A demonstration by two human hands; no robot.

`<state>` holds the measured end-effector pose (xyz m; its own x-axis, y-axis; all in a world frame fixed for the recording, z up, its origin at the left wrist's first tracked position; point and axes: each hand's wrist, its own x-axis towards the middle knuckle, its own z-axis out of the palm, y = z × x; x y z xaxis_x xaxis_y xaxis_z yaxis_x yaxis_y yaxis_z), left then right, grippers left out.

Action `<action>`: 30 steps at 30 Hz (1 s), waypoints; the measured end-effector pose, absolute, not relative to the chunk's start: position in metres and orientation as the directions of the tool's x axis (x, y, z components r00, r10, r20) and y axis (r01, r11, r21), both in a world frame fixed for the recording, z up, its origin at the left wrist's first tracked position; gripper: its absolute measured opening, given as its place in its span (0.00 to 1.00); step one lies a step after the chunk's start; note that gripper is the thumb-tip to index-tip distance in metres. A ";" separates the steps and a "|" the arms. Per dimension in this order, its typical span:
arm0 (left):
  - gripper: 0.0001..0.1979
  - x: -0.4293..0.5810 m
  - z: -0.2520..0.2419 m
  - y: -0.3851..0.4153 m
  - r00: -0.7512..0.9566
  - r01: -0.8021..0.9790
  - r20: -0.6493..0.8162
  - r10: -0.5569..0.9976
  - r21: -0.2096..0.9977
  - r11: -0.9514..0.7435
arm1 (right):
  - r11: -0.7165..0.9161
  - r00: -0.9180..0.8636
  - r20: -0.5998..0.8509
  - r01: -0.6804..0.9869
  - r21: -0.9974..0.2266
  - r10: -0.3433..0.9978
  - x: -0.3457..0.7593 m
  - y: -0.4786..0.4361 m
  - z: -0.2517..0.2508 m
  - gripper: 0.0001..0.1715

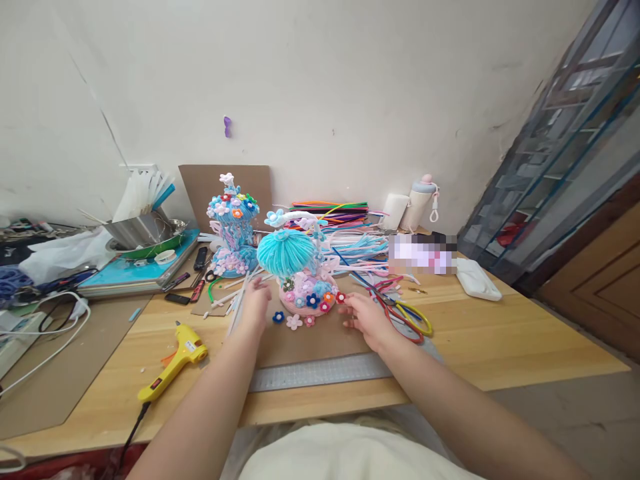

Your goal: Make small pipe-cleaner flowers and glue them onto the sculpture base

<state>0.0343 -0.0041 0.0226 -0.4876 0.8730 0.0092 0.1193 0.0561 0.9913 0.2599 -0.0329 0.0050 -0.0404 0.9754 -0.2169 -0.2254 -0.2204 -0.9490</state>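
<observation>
In front of me stands a fuzzy pipe-cleaner craft with a turquoise domed top point(286, 252) and a pink round base point(300, 308) covered in small flowers. Between the thumb and forefinger of my right hand point(367, 317) is a red pipe-cleaner flower point(341, 298), held at the base's right side. My left hand point(259, 297) is at the base's left, fingers loosely apart and partly turned from view, with nothing seen in it. A dark blue flower point(278, 317), a pale pink flower point(294, 322) and a darker pink flower point(310, 321) lie before the base.
A yellow glue gun point(175, 360) lies at left. Scissors with yellow and red handles point(413, 319) are right of my right hand. A finished-looking flowered craft point(233, 227), bundled pipe cleaners point(357, 247) and a bottle point(419, 203) stand behind. A clear ruler point(320, 372) lies along the front.
</observation>
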 end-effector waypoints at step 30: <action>0.13 0.103 0.023 -0.045 0.018 -0.128 -0.091 0.996 0.988 0.092 | 0.146 -0.265 0.050 0.360 -0.921 0.963 0.246 -0.035 0.022 0.12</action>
<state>0.1030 -0.0448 0.0234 0.0179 0.9957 -0.0908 -0.1276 0.0924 0.9875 0.2464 -0.0346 0.0220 -0.2648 0.9630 0.0496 0.3600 0.1464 -0.9214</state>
